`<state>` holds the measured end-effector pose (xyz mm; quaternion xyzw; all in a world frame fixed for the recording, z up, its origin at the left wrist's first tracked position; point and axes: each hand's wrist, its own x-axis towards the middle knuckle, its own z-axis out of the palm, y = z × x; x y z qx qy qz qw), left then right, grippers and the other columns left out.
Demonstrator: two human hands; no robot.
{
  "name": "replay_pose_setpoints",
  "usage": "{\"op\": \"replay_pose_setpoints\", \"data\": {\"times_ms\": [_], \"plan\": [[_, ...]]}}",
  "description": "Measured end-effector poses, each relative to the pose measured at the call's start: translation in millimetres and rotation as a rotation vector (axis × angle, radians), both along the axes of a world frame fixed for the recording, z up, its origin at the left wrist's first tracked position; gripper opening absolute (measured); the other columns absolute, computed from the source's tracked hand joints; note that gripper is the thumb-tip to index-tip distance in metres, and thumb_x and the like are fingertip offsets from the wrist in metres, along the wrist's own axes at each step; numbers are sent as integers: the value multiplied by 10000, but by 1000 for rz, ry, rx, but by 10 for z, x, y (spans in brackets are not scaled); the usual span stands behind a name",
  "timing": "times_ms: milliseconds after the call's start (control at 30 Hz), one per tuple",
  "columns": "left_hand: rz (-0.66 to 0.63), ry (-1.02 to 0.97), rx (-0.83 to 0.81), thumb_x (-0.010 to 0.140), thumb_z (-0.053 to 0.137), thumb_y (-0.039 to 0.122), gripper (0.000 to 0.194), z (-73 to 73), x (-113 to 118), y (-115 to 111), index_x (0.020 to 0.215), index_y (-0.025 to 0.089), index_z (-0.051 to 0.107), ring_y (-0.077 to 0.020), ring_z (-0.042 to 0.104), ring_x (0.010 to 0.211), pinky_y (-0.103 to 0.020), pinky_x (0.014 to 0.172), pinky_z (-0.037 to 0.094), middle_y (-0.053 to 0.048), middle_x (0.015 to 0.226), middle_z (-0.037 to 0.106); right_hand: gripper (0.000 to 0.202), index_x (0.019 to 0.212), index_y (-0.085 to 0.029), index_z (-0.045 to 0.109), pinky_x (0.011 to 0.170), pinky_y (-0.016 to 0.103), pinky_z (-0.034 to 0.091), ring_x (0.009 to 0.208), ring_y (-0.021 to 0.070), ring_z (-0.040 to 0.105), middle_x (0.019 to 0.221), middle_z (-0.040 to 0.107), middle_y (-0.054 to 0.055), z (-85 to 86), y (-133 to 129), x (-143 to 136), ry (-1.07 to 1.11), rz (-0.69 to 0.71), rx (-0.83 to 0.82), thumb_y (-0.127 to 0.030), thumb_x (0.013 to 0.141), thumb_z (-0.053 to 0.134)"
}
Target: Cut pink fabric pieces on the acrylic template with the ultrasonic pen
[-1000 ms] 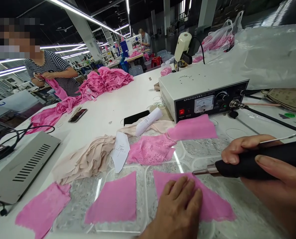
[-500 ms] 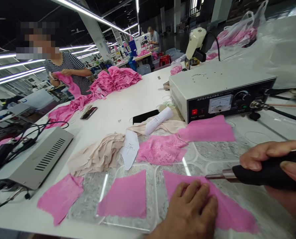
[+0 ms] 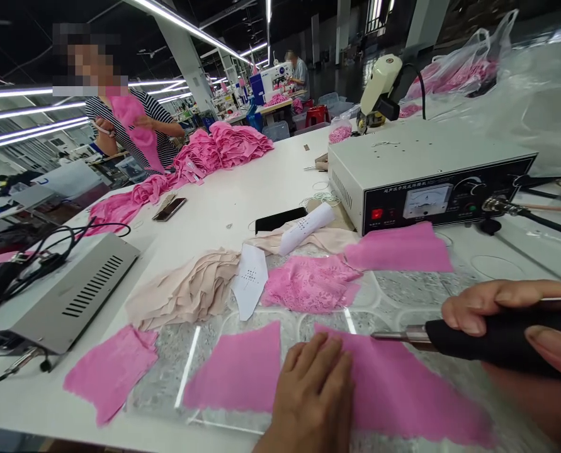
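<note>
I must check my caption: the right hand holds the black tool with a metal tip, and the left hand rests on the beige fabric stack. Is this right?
Not the beige fabric stack: in the head view, the left hand rests on a flat pink fabric piece. The right hand does hold the black tool.

Right of frame, the grey metal box [image 3: 426,165] with black front panel [image 3: 459,206] carried a white Chinese line: 超声波 legible, rest blurred. Panel's white rectangular meter [image 3: 429,200]: scale marks, figures too small. Flat white paper piece [image 3: 250,286] and rolled white paper piece [image 3: 306,229], centre, had illegible dark print.
</note>
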<state>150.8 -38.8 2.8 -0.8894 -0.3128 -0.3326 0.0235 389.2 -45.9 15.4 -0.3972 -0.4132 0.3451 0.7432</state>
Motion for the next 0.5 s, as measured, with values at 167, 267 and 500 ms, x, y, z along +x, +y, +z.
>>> {"op": "replay_pose_setpoints", "data": {"times_ms": [167, 267, 500], "plan": [[42, 71, 3, 906, 435, 85, 280, -57, -173, 0, 1110, 112, 625, -260, 638, 1139, -384, 851, 556, -130, 1127, 711, 171, 834, -275, 633, 523, 411, 514, 562, 217, 541, 690, 552, 35, -27, 37, 0, -6, 15, -19, -373, 728, 725], [64, 67, -1, 909, 442, 99, 279, -84, -179, -8, 1117, 120, 627, -258, 631, 1152, -383, 861, 551, -127, 1137, 708, 164, 797, -284, 644, 526, 433, 515, 547, 216, 530, 676, 539, 38, -9, 55, -15, 8, 17, -78, -373, 702, 744], [103, 69, -16, 912, 455, 111, 257, -137, -188, -22, 1095, 109, 634, -281, 651, 1106, -416, 844, 553, -127, 1171, 696, 196, 753, -302, 631, 551, 461, 511, 531, 194, 485, 725, 534, 31, -39, 29, 43, -7, 14, -115, -384, 665, 785]]}}
